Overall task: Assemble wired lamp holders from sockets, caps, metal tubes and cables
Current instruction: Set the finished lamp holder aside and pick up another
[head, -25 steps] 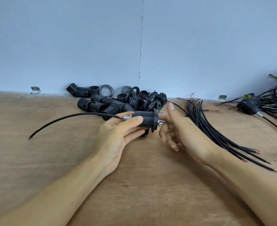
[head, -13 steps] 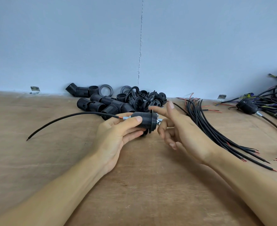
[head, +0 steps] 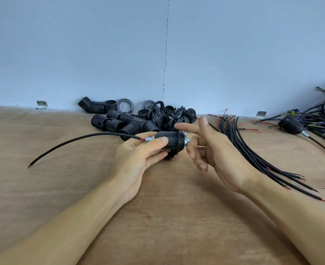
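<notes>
My left hand [head: 138,159] grips a black ribbed lamp holder [head: 172,142] lying sideways above the table. A short metal tube [head: 149,139] sticks out of its left end. From the tube a black cable [head: 77,139] arcs left and down to the table. Silver metal parts [head: 187,141] show at the holder's right end. My right hand [head: 213,150] hovers just right of that end, index finger and thumb stretched out, the other fingers loosely curled, holding nothing.
A heap of black sockets, caps and rings [head: 138,117] lies against the wall behind my hands. A bundle of black cables [head: 257,153] fans out at the right. A finished holder with cable [head: 291,126] lies far right beside tangled wires [head: 322,115].
My right hand has come off the holder's right end and spread its index finger and thumb. The left hand keeps the holder nearly still.
</notes>
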`<state>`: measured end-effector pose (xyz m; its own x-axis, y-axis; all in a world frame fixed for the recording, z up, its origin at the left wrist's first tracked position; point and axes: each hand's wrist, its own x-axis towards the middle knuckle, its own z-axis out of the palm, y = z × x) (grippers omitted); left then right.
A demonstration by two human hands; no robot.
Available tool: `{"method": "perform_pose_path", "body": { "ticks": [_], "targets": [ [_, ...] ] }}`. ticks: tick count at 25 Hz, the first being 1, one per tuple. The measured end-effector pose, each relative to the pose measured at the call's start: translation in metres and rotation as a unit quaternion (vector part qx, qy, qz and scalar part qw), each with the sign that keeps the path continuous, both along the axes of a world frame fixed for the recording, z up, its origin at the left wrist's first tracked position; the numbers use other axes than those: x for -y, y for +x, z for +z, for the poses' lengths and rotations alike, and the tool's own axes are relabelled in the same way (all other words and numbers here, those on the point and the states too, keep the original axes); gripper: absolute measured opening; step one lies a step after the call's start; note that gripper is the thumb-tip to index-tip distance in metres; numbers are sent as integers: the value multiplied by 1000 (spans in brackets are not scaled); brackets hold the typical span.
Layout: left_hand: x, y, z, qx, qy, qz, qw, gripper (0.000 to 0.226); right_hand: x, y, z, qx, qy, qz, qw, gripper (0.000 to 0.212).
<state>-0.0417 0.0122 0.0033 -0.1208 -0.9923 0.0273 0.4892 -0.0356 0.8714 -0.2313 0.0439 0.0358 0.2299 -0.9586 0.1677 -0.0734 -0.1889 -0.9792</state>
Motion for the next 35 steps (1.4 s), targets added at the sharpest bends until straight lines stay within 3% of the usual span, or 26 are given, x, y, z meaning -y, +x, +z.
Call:
{"method": "perform_pose_path", "body": {
  "ticks": [2,10,14,18,21,26,29,31,35],
  "targets": [
    [-2,0,-1,11,-13,-22,1000,42,-1,1,-1,-17,15,-16,1000,57],
    [-3,-1,2,-17,-12,-26,999,55,0,-1,-4,-75,84,2,994,81],
    [-1,0,3,-27,3,7,1000,58,0,-1,-6,-68,57,28,996,81],
    [-1,-1,1,2,-2,10,1000,48,3,-3,-1,8,26,27,999,64],
    [-4,-1,1,41,-23,-15,999,47,3,-3,0,0,27,-2,1000,53],
    [-5,-1,1,42,-30,-24,998,47,3,0,-5,-54,62,-28,996,79],
    [-6,-1,1,44,-33,-29,998,34,5,-1,-4,-57,88,-20,994,72],
    [-7,-1,3,43,-34,-34,998,23,7,-4,-6,-71,99,-22,992,78],
    [-7,-2,4,42,-30,-32,998,18,6,-1,-6,-65,87,-53,993,71]
  ]
}}
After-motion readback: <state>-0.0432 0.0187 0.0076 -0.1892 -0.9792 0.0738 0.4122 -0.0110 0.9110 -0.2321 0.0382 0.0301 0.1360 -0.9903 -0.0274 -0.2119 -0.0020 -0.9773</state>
